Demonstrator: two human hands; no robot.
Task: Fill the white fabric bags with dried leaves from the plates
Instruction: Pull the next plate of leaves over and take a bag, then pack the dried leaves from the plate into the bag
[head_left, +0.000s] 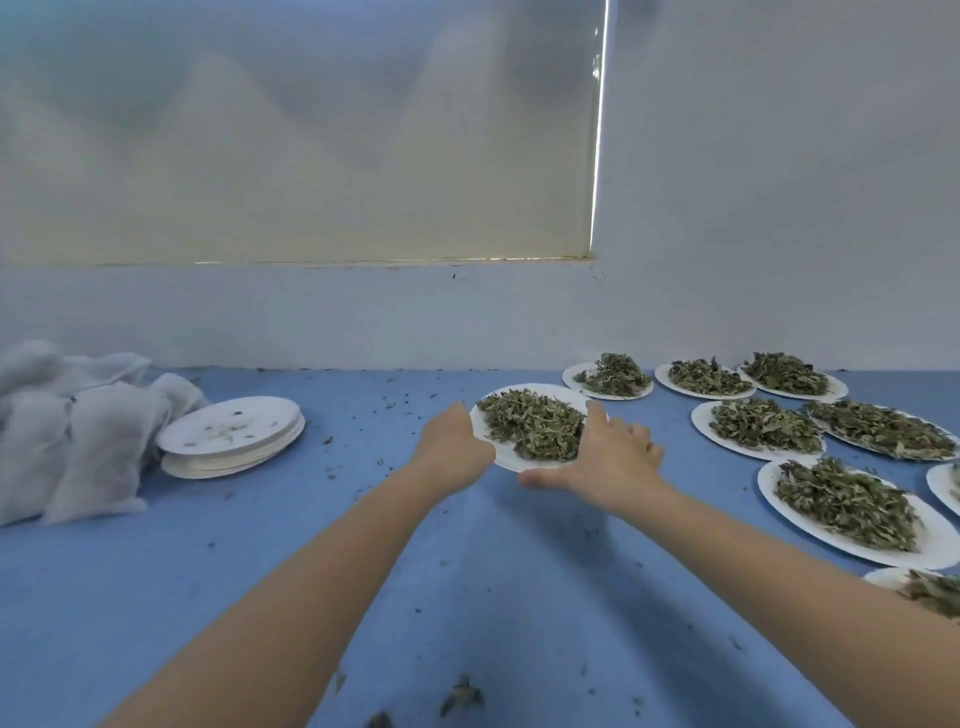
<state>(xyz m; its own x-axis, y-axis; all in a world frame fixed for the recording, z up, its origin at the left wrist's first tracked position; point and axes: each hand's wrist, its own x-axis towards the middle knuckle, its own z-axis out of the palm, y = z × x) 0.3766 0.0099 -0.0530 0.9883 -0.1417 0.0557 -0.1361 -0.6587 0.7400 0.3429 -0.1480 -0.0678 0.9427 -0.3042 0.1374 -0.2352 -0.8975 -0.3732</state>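
A person's left hand (456, 441) and right hand (608, 457) are reaching to a white plate (506, 457) heaped with dried leaves (532, 423) at the centre of a blue table (260, 571); the left is gripping its left rim, the right's fingers are lying spread along its right edge. Six more fully visible leaf-laden plates (852, 540) are sitting at right, with two more cut off by the frame's edge. At far left, filled white fabric bags (98, 452), too bunched to count, are leaning beside one stack of emptied plates (234, 441). Leaf crumbs (460, 693) are littering the table.
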